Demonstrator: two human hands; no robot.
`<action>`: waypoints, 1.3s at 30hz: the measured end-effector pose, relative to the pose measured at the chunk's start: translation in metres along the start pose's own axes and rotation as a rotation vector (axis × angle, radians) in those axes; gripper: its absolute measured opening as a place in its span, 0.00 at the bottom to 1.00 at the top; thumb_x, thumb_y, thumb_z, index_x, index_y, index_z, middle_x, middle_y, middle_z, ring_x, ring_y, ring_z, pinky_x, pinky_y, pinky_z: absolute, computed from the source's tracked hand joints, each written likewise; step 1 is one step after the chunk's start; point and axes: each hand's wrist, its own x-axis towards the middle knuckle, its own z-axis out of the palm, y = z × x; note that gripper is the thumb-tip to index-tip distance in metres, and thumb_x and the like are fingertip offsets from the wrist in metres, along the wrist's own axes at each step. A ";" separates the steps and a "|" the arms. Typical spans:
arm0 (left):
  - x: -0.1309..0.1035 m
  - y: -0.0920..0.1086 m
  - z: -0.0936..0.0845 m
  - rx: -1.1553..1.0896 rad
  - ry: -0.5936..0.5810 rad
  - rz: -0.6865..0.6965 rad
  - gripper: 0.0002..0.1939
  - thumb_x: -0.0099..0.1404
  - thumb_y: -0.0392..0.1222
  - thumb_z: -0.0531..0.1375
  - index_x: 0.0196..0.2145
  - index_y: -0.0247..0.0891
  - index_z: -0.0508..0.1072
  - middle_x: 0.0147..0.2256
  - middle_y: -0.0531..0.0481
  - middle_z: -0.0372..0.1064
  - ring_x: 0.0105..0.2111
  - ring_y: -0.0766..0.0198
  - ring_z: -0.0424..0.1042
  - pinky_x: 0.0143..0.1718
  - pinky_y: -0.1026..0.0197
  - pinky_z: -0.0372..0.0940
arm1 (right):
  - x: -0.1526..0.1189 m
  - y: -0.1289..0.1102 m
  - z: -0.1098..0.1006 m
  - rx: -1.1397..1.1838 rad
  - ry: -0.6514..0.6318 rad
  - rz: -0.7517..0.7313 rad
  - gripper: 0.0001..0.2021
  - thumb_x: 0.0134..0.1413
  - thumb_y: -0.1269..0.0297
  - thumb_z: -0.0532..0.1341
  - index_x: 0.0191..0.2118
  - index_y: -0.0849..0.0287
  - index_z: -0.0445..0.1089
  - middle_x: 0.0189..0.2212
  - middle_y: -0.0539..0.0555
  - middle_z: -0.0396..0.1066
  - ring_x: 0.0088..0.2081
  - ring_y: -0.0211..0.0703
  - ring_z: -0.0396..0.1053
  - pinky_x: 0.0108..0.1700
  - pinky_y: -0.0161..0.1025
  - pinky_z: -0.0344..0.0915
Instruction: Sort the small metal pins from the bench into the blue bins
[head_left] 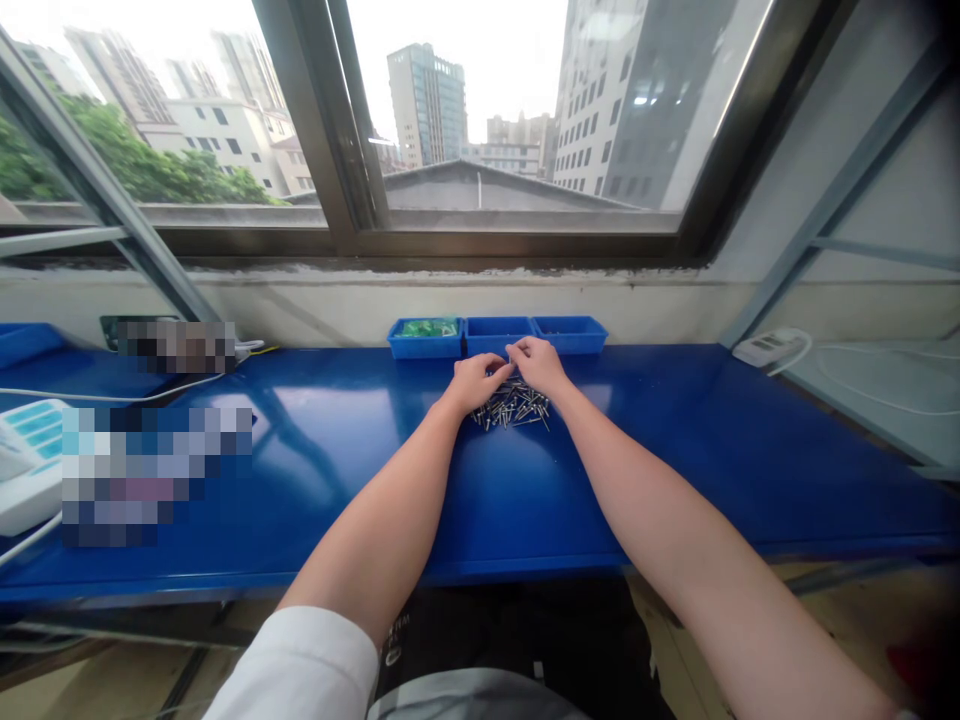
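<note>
A loose pile of thin metal pieces, blind rivets or screws by their look (517, 403), lies on the blue table in front of me. My left hand (478, 382) is over the pile's left side, its thumb and fingers closed together. Just to the right, my right hand (538, 365) is pinched at the pile's far edge, its fingertips almost meeting the left ones. A tiny thin bit shows between the fingertips, too small to name or to assign to one hand. Part of the pile is hidden under the hands.
Three joined blue bins stand by the wall: the left bin (426, 343) holds green-and-clear packets, beside a middle bin (499, 325) and a right bin (574, 330). A white device (771, 346) with a cable sits at right. White equipment (30, 500) and blurred-out items occupy the left.
</note>
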 end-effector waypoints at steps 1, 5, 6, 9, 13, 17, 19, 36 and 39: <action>0.000 0.001 0.000 0.004 -0.020 0.020 0.15 0.63 0.51 0.54 0.36 0.40 0.75 0.38 0.50 0.76 0.40 0.59 0.72 0.43 0.59 0.62 | 0.000 0.000 0.002 0.049 -0.019 0.009 0.10 0.54 0.58 0.58 0.28 0.60 0.68 0.24 0.52 0.73 0.27 0.39 0.70 0.32 0.35 0.63; 0.000 0.002 0.001 0.060 -0.036 0.061 0.17 0.63 0.53 0.54 0.32 0.38 0.74 0.32 0.50 0.75 0.34 0.60 0.71 0.38 0.60 0.61 | 0.001 0.002 0.006 0.192 -0.071 0.060 0.09 0.53 0.59 0.58 0.27 0.59 0.67 0.21 0.50 0.72 0.22 0.37 0.68 0.27 0.34 0.64; 0.000 0.001 0.001 0.077 -0.033 0.065 0.17 0.64 0.53 0.53 0.31 0.38 0.74 0.31 0.50 0.75 0.33 0.60 0.71 0.37 0.60 0.60 | 0.001 0.002 0.006 0.210 -0.079 0.069 0.09 0.53 0.60 0.58 0.27 0.59 0.67 0.21 0.50 0.71 0.22 0.37 0.68 0.27 0.33 0.64; 0.001 -0.001 0.003 0.131 -0.035 0.074 0.19 0.66 0.51 0.50 0.28 0.38 0.74 0.28 0.49 0.74 0.30 0.60 0.71 0.37 0.59 0.59 | 0.001 0.000 0.004 0.195 -0.090 0.086 0.09 0.53 0.62 0.58 0.27 0.60 0.67 0.20 0.51 0.71 0.20 0.35 0.67 0.26 0.33 0.64; 0.003 -0.004 0.003 0.174 -0.008 0.044 0.20 0.68 0.47 0.47 0.30 0.39 0.74 0.31 0.48 0.76 0.34 0.59 0.72 0.41 0.57 0.58 | 0.000 -0.002 0.001 0.125 -0.028 0.083 0.06 0.50 0.64 0.59 0.28 0.61 0.70 0.22 0.52 0.73 0.18 0.35 0.66 0.25 0.33 0.64; 0.003 -0.004 0.003 0.233 -0.001 -0.017 0.20 0.69 0.46 0.46 0.31 0.39 0.75 0.32 0.47 0.76 0.37 0.56 0.73 0.45 0.55 0.57 | -0.001 0.000 0.000 0.164 -0.054 0.002 0.07 0.47 0.66 0.60 0.32 0.61 0.73 0.26 0.51 0.75 0.23 0.36 0.69 0.30 0.34 0.66; 0.002 -0.002 0.002 0.237 0.004 -0.034 0.18 0.69 0.45 0.46 0.34 0.40 0.75 0.34 0.47 0.76 0.38 0.56 0.73 0.46 0.54 0.57 | -0.001 0.001 -0.001 0.169 -0.080 -0.055 0.07 0.46 0.65 0.60 0.30 0.61 0.74 0.28 0.52 0.76 0.28 0.39 0.71 0.34 0.34 0.67; 0.005 -0.012 0.005 0.165 0.127 -0.284 0.17 0.65 0.47 0.52 0.50 0.41 0.66 0.50 0.43 0.69 0.52 0.52 0.66 0.52 0.48 0.55 | 0.009 0.018 -0.016 -0.408 -0.078 0.068 0.38 0.41 0.61 0.64 0.63 0.53 0.57 0.64 0.54 0.51 0.59 0.62 0.51 0.57 0.56 0.53; 0.005 -0.012 0.006 0.165 0.117 -0.288 0.18 0.64 0.46 0.52 0.50 0.41 0.66 0.50 0.42 0.69 0.52 0.51 0.66 0.52 0.46 0.56 | 0.007 0.018 -0.015 -0.405 -0.051 0.038 0.38 0.42 0.65 0.62 0.63 0.53 0.56 0.65 0.54 0.48 0.59 0.61 0.51 0.57 0.55 0.53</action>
